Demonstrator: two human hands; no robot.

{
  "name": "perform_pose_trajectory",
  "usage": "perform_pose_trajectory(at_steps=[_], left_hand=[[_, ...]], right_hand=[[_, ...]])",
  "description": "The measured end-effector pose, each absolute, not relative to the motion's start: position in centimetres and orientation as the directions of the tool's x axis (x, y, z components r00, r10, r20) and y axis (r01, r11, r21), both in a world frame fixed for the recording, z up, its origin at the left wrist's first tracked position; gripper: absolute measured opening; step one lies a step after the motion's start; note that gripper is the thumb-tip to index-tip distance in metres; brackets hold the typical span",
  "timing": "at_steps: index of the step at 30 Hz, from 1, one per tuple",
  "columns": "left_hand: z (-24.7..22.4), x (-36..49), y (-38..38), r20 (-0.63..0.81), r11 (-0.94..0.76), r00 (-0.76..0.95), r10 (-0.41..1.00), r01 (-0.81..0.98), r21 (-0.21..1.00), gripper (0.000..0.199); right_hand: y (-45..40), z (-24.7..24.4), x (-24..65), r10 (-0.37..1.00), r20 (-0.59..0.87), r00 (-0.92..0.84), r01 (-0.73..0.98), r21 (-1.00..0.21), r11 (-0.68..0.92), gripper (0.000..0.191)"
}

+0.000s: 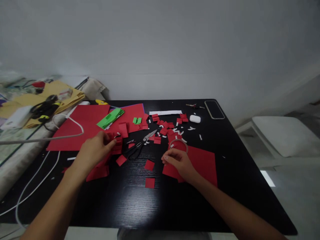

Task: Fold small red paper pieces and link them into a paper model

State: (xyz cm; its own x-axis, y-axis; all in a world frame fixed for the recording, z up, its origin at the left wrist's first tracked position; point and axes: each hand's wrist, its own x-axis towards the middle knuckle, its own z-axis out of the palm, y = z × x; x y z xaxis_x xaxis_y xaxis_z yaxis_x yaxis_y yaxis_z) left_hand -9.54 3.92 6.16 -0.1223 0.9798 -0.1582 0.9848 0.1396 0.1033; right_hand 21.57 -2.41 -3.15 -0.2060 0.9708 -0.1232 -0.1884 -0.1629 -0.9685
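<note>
My left hand (95, 148) is at the left, its thumb and fingers closed on folded red paper (117, 146) in a loose pile. My right hand (178, 161) hovers over larger red sheets (203, 161), fingertips pinched together; whatever they hold is too small to make out. Just beyond it lies a roll of tape (186, 144), partly covered by the fingers. Between the hands rest black-handled scissors (142, 143), blades partly open and pointing away. Small red squares (150, 183) are scattered nearby, with more red pieces (163, 131) and white scraps farther back.
Green paper strips (111, 118) lie on red sheets (85, 121) at the back left. A white strip (165, 113), white earbud case (195, 119), keys (195, 106) and phone (214, 110) sit along the back. White cables (37, 180) cross the left side. A white chair (285, 135) stands right.
</note>
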Motion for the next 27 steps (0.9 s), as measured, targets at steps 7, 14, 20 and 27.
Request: perform_pose_trajectory(at_steps=[7,14,20,27], left_hand=[[5.4,-7.3,4.5,-0.249,0.106,-0.123,0.961,0.991,-0.078,0.047],[4.1,-6.9,4.3,-0.267,0.073,-0.099,0.959,0.992,-0.104,0.05],[3.6,-6.9,4.4,-0.227,0.129,-0.137,0.964,0.99,-0.048,0.043],[5.3,-8.6,4.3,-0.133,0.147,-0.099,0.986,0.89,0.432,0.041]], right_hand=[[-2.4,-2.8,21.6,0.97,-0.115,-0.212,-0.178,-0.972,-0.154,0.023],[-2.4,-3.0,21.6,0.969,-0.135,-0.209,-0.183,-0.968,-0.175,0.021],[-2.4,-3.0,21.6,0.968,-0.127,-0.218,-0.177,-0.97,-0.168,0.022],[-2.4,-3.3,21.6,0.968,-0.116,-0.224,-0.178,-0.971,-0.158,0.024]])
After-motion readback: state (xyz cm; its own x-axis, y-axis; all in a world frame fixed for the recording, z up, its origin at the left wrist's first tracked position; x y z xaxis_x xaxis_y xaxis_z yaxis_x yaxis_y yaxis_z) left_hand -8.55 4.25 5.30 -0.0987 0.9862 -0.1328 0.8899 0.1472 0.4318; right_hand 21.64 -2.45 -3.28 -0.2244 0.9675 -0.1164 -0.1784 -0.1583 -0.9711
